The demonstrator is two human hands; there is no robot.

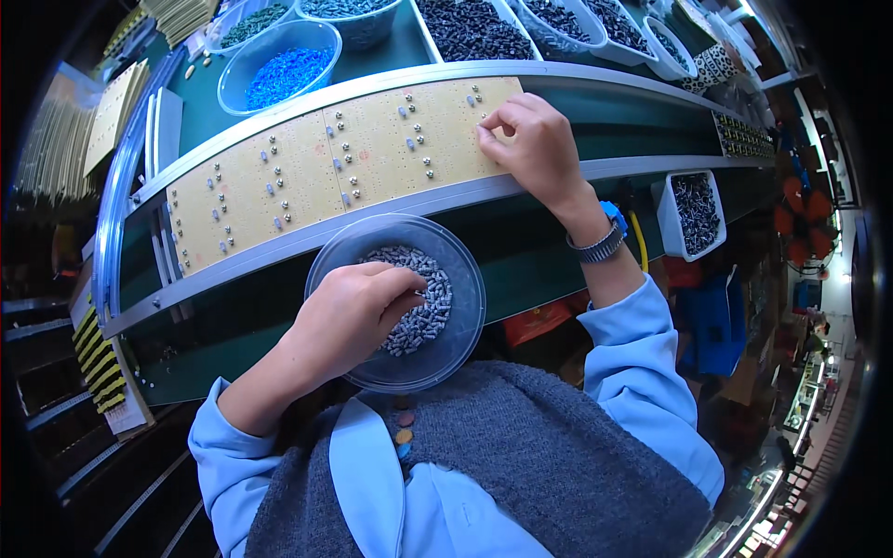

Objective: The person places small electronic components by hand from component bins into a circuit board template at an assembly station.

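My left hand (358,302) is over a round clear plastic bowl (472,330) of small grey cylindrical parts (433,321). Its thumb and fingertips are drawn together above the pile; what they grip, if anything, is hidden. My right hand (535,144) pinches at the right end of a row of yellowish circuit boards (302,195), and whatever lies in that pinch is too small to name. Across the boards stand pairs of shiny round metal parts (345,152) and single grey-violet parts (337,164). My right wrist has a metal-banded watch (600,246).
Metal rails (446,197) run along both long edges of the boards. Behind them stand a tub of blue parts (233,93) and several bins of dark parts (474,28). A white bin (668,223) is at right. Stacked boards (65,139) stand far left.
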